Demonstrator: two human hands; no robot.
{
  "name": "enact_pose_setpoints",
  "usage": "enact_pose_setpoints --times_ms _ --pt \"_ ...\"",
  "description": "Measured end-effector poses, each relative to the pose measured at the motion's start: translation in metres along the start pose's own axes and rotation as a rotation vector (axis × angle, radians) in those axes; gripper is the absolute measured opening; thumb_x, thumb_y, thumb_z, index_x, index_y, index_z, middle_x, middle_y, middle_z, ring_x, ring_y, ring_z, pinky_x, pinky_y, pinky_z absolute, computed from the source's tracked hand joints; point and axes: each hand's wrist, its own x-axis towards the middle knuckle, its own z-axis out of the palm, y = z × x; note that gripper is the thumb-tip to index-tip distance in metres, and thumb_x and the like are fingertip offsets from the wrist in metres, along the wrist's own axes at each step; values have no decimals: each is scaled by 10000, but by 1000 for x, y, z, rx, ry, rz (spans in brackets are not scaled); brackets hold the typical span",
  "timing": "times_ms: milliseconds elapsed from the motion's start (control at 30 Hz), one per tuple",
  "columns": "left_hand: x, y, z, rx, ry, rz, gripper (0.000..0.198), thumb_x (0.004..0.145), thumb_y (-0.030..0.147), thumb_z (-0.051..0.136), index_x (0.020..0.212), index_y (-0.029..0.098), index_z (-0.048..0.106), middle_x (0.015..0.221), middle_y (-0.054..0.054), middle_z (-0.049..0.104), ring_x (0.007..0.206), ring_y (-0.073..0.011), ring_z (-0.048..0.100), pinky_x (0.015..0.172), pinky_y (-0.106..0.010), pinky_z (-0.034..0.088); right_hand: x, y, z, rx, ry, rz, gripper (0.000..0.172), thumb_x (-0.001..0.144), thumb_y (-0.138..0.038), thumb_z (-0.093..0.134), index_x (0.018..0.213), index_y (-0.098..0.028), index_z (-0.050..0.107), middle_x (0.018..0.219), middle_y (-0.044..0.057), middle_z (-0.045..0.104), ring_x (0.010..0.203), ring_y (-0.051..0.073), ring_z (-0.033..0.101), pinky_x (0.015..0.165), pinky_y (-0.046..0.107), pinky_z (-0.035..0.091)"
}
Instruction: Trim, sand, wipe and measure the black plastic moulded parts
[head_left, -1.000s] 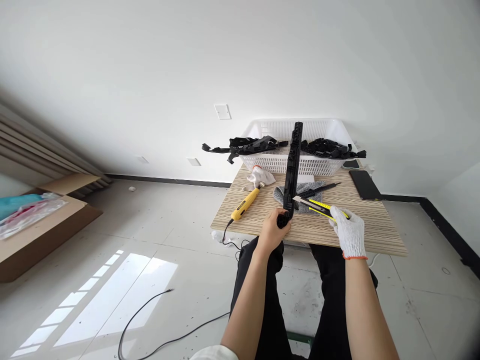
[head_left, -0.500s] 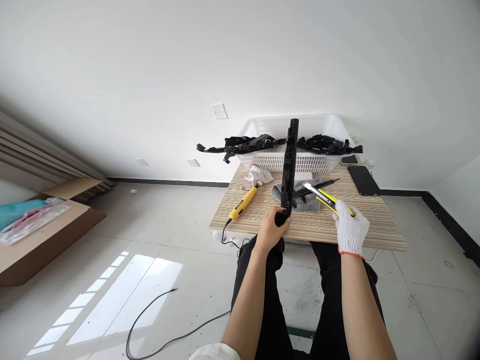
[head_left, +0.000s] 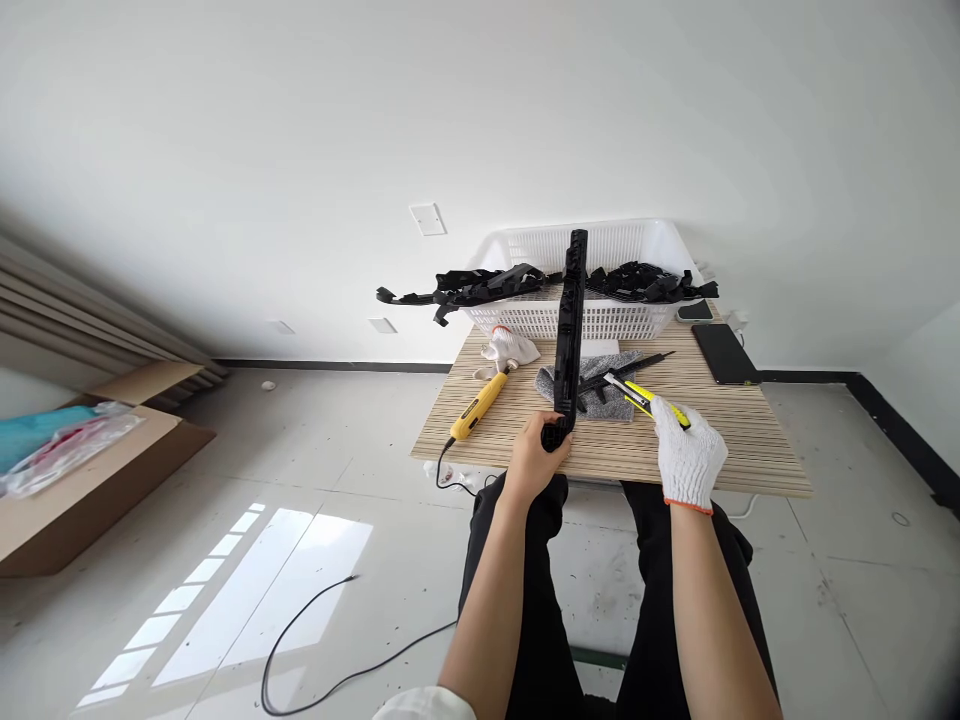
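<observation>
My bare left hand [head_left: 538,452] grips the lower end of a long black plastic part [head_left: 570,325], which stands nearly upright over the table. In a white knitted glove, my right hand [head_left: 688,455] is closed round a yellow and black utility knife [head_left: 646,398]. The knife's tip points up and left, a short way right of the black part. Behind them a grey cloth [head_left: 619,408] lies on the table with a thin dark tool [head_left: 637,367] across it; what tool it is I cannot make out.
A white plastic basket [head_left: 619,322] full of black plastic parts [head_left: 495,285] stands at the table's back, some sticking out left. On the wooden table [head_left: 750,450] lie a yellow corded tool [head_left: 480,405], a white glove [head_left: 510,348] and a black phone [head_left: 724,353]. A cable [head_left: 360,665] trails over the floor.
My right hand has brought the utility knife slightly left and closer to the black part. The left hand keeps its hold; the whole view has shifted a little.
</observation>
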Motion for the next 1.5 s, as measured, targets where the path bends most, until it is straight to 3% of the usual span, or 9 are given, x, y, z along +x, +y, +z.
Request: enact_pose_setpoints --times_ms 500,1033,1500 --pt "-1 0 0 6 -1 -14 217 849 263 666 1048 220 591 1047 -52 683 1003 -203 653 887 -337 516 0 -2 0 12 12 43 507 830 -668 544 915 -223 770 749 67 747 772 268 656 725 328 404" --pt "-1 -1 1 -3 2 -10 216 852 262 667 1050 224 589 1047 -46 687 1008 -199 650 895 -336 510 1 -2 -1 7 30 -25 442 827 -603 601 949 -222 789 816 72 752 771 257 641 719 317 393" --pt "-2 -1 0 5 0 0 217 857 263 664 1058 228 589 1045 -47 684 996 -195 651 889 -335 514 2 -2 -2 24 -28 6 441 817 -601 607 974 -231 787 788 63 747 764 263 645 722 329 407"
